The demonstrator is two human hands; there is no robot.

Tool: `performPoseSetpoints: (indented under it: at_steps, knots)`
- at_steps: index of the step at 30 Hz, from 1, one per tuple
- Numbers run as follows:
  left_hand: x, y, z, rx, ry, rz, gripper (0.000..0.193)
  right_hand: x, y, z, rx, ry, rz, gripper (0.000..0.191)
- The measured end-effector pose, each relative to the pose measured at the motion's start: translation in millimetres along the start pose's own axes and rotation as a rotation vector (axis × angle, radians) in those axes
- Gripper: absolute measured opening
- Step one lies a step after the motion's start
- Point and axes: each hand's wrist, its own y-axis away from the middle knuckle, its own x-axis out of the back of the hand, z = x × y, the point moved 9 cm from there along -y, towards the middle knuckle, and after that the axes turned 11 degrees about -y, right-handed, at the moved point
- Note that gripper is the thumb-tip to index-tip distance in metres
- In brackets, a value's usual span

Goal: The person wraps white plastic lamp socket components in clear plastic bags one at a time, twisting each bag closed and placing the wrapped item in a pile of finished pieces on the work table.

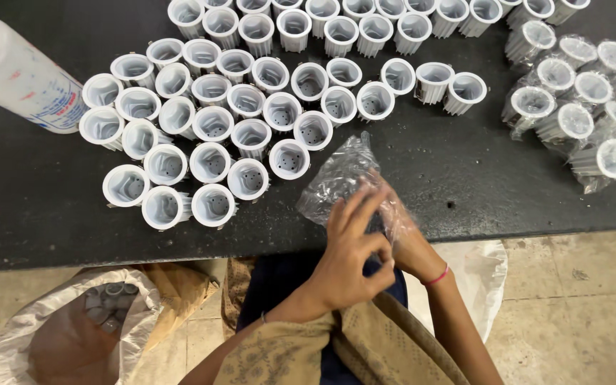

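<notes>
- The left hand point(351, 260) is raised at the near edge of the black table point(465, 178), thumb and forefinger pinched together on the lower edge of a clear plastic bag point(336, 178); its other fingers fan upward, loose and spread
- The right hand point(402, 232) sits just behind and to the right of the left one, partly hidden by it and wrapped in the same film; its fingers appear closed on the bag, though how tightly cannot be told; a pink band point(436, 276) circles that wrist
- The bag is crumpled and see-through; most of it rises up and to the left of both grips, over the table edge, while a strip of it drapes across the right hand's fingers; whether anything is inside cannot be told
- Just beyond the bag, on the left half of the table, stands a dense cluster of white ribbed cups point(212, 125), open mouths up; a second row runs along the far edge
- At the far right lie bagged white cups point(586, 107), each in clear wrap, well apart from the hands
- A white cylindrical bottle point(19, 71) lies tilted at the far left
- On the floor below left, an open sack point(73, 328) holds dark grey parts
</notes>
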Motion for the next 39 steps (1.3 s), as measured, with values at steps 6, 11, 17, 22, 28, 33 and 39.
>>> performPoseSetpoints:
  at_steps: [6,11,17,22,28,33,39]
  knots:
    - [40.7,18.7,-46.5,0.248,0.153,0.320,0.033,20.2,12.0,5.8,-0.109,-0.192,0.024,0.115]
    - [2.9,18.3,-84.8,0.508,0.897,0.180,0.109,14.1,18.6,2.4,-0.238,-0.924,0.010,0.117]
    - [-14.0,-0.2,-60.4,0.364,1.098,0.148,0.119,-6.1,3.5,-11.8,-0.146,-0.868,-0.061,0.099]
    - [-9.9,-1.8,-81.8,0.497,1.201,0.191,0.108,-19.7,-6.1,-10.1,-0.119,-0.398,0.037,0.047]
    - [-6.3,2.3,-92.3,0.456,1.344,0.181,0.107,-34.1,-22.0,-56.4,0.335,-0.152,0.033,0.051]
    - [4.1,12.4,-106.9,0.480,1.397,0.245,0.103,-46.3,-33.5,-75.2,0.415,-0.137,-0.074,0.059]
    - [60.1,15.0,-129.6,0.369,1.403,0.509,0.083,-58.8,-27.6,-84.2,0.159,-0.151,-0.040,0.073]
